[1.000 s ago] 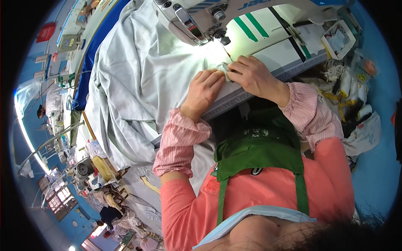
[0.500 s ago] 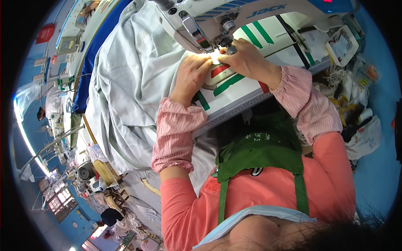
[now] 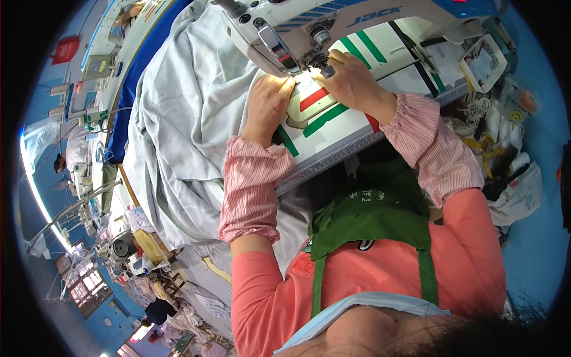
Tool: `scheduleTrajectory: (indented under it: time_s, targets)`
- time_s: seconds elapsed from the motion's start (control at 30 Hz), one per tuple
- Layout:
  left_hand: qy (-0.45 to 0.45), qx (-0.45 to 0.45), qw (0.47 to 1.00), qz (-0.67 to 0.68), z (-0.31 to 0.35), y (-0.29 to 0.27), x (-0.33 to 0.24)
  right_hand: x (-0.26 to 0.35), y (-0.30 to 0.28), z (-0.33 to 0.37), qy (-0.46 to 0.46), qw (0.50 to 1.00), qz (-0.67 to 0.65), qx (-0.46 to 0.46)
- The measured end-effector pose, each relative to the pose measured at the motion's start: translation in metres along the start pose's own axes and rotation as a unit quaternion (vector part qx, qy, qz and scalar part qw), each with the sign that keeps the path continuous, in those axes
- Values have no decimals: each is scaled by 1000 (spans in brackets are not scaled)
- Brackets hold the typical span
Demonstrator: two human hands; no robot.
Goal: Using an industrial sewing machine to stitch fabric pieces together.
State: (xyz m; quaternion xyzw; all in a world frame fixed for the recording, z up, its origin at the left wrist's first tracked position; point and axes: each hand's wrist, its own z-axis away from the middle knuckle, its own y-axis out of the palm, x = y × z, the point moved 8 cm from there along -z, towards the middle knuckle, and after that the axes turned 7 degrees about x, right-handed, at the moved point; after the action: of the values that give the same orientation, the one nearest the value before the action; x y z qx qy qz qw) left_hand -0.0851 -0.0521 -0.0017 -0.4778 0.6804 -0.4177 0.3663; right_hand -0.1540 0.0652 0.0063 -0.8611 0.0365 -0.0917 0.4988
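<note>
The lit needle area of a white sewing machine (image 3: pixel 297 30) lies between my two hands. My left hand (image 3: pixel 267 106) is closed on the edge of a large pale grey cloth (image 3: pixel 178 107), its fingertips just left of the needle. On the other side, my right hand (image 3: pixel 355 84) is closed beside the presser foot, thumb and fingers drawn together. What it pinches is too small and partly hidden to make out. Below the needle, a red strip (image 3: pixel 313 100) and a green strip (image 3: pixel 325 120) mark the white machine bed.
A ruler strip (image 3: pixel 339 156) runs along the table's front edge. At the right stand a white tray (image 3: pixel 485 62) of small items and a heap of thread spools and scraps (image 3: pixel 493 137). The cloth drapes down on the left. Other sewing stations lie beyond.
My left hand has drawn slightly left, away from the needle, widening the gap between my hands and uncovering more of the red strip. My right hand stays almost in place.
</note>
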Motion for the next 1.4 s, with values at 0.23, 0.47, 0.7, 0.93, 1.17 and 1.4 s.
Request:
scheduleTrajectory:
  time_s: [0.23, 0.47, 0.7, 0.93, 1.17, 1.4]
  targets:
    - [-8, 8, 1000, -2, -1, 0, 1, -3, 6, 2, 8, 1000, 13, 11]
    - [-6, -8, 1000, -7, 0, -2, 0, -3, 3, -2, 15, 1000, 15, 17]
    - [-13, -6, 1000, -2, 0, -2, -1, -29, -14, -5, 113, 968, -171, -148]
    - [-3, -16, 1000, 0, -3, -5, -3, -30, -16, -3, 99, 962, -192, -170]
    - [-2, -27, 1000, 11, -1, -4, -2, -28, -18, -5, 92, 965, -182, -166]
    - [-32, 22, 999, 11, -5, -11, -5, -23, -15, -5, 100, 975, -146, -135]
